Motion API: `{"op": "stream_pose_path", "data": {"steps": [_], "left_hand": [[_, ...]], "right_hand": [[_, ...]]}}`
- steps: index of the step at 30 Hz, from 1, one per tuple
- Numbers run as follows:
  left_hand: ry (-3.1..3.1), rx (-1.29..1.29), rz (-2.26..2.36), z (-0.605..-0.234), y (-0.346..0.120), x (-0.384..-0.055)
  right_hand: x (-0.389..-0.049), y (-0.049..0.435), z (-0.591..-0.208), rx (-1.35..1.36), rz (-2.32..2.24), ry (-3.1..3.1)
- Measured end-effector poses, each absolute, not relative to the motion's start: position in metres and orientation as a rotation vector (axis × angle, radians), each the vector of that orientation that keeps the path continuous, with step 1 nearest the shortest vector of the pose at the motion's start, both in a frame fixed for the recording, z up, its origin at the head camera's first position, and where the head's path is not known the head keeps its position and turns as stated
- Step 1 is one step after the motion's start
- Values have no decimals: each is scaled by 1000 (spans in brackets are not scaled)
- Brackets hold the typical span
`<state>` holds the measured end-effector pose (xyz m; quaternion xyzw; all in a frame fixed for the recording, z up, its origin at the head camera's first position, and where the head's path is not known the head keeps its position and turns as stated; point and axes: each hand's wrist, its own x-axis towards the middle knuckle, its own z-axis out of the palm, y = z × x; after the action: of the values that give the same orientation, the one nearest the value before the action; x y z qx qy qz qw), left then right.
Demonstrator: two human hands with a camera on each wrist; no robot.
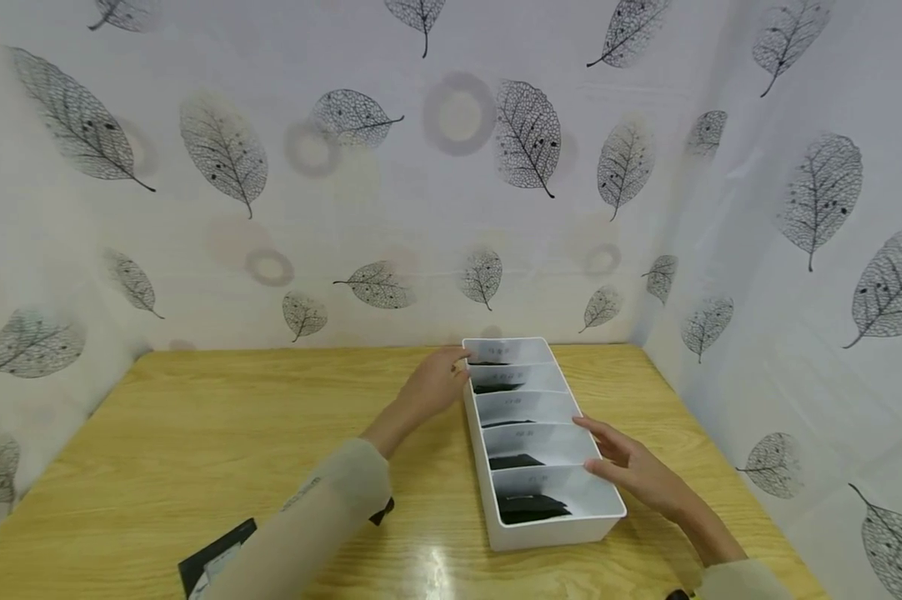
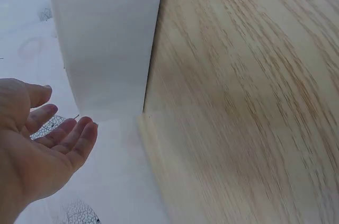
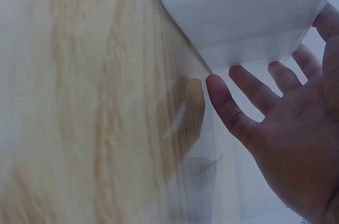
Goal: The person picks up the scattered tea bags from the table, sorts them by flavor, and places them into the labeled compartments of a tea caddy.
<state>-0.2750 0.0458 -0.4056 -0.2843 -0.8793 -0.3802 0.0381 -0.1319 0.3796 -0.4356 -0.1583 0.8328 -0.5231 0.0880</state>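
Note:
A long white divided box stands on the wooden table, with several compartments in a row. Dark, flat, folded-looking pieces lie in the compartments; their kind is unclear. My left hand is at the box's far left edge, fingertips at the rim. In the left wrist view its fingers are loosely bent beside the white wall. Along the near right side, my right hand has thumb and fingertips at the rim. The right wrist view shows its fingers spread and fairly straight against the box.
The wooden table meets a leaf-patterned curtain at the back and right. A black flat item with a pale label lies at the front left, partly behind my left sleeve. Small dark objects show beside both sleeves.

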Motion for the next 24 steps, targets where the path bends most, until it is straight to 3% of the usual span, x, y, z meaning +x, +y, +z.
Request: {"op": "stream_pose_path", "data": {"steps": [24], "left_hand": [[-2796,-751,-1562,-387,-64,-215]], "right_hand": [[-133,383,-440,-476,-1516,2519]]}}
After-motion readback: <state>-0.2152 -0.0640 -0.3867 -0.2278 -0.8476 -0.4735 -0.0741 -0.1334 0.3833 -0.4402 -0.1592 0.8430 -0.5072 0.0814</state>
